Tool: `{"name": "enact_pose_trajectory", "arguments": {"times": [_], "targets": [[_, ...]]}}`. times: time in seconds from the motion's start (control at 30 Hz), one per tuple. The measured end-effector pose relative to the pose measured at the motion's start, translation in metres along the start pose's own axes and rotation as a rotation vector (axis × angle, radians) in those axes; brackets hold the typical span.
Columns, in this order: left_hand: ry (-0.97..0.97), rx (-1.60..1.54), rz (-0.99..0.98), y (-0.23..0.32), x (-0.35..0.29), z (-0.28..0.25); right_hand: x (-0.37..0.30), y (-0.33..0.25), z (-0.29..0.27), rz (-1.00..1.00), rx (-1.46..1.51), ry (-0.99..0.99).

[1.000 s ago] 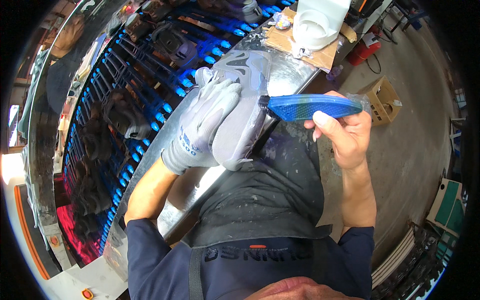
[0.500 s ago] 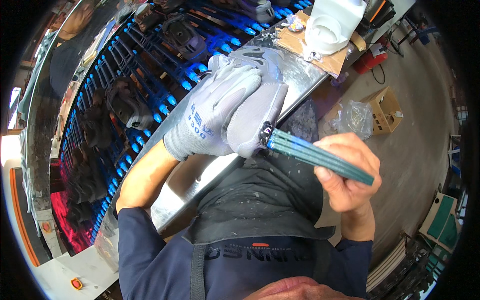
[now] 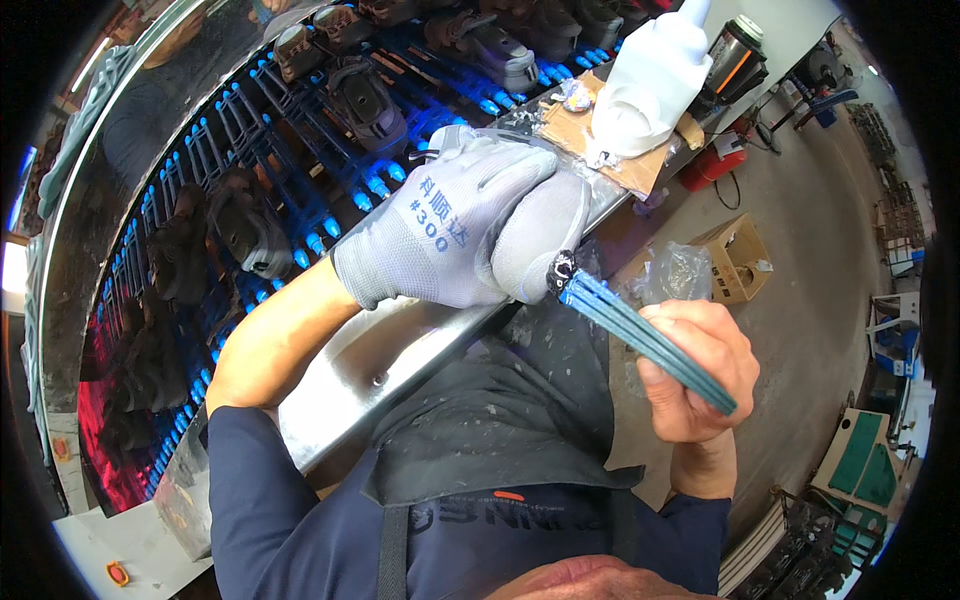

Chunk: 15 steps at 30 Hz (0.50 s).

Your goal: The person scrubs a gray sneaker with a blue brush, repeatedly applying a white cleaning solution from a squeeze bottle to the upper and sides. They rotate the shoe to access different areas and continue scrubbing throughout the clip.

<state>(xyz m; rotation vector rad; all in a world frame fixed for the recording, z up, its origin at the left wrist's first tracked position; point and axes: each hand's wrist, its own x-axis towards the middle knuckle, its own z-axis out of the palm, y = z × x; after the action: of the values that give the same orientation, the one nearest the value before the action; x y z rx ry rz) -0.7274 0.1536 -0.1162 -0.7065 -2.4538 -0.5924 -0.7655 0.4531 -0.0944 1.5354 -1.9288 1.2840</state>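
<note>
My left hand (image 3: pixel 430 220), in a pale grey knitted work glove, is closed around a grey shoe (image 3: pixel 548 232) above the metal ledge. The glove hides much of the shoe. My bare right hand (image 3: pixel 703 368) pinches a brush (image 3: pixel 640 340) whose blue-green handle looks like several thin rods side by side. Its dark, wet-looking tip meets the near end of the shoe, at the edge. A shiny metal ledge (image 3: pixel 350 385) runs beneath my left forearm.
Left of the ledge, dark shoes (image 3: pixel 368 103) sit on a rack with blue-tipped rods (image 3: pixel 315 243). Beyond my hands, a white plastic bottle (image 3: pixel 655 75) with a cut-open side rests on cardboard (image 3: pixel 640 172). A cardboard box (image 3: pixel 735 262) and clear plastic bag (image 3: pixel 680 272) lie on the floor.
The shoe and the brush have shifted slightly right in the picture, and the shoe has turned a little in my left hand. The view has shifted too. Both grips stay.
</note>
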Motion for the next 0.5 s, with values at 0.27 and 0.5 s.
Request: {"name": "enact_pose_trajectory", "arguments": {"times": [0.27,0.5], "targets": [[-0.089,0.021,0.017,-0.001,0.025,-0.003,0.034,-0.001,-0.023,-0.137,-0.129,-0.150],[-0.209,0.022,-0.004,-0.009,0.053,0.000,0.061,-0.004,-0.042,-0.345,-0.313,-0.297]]}}
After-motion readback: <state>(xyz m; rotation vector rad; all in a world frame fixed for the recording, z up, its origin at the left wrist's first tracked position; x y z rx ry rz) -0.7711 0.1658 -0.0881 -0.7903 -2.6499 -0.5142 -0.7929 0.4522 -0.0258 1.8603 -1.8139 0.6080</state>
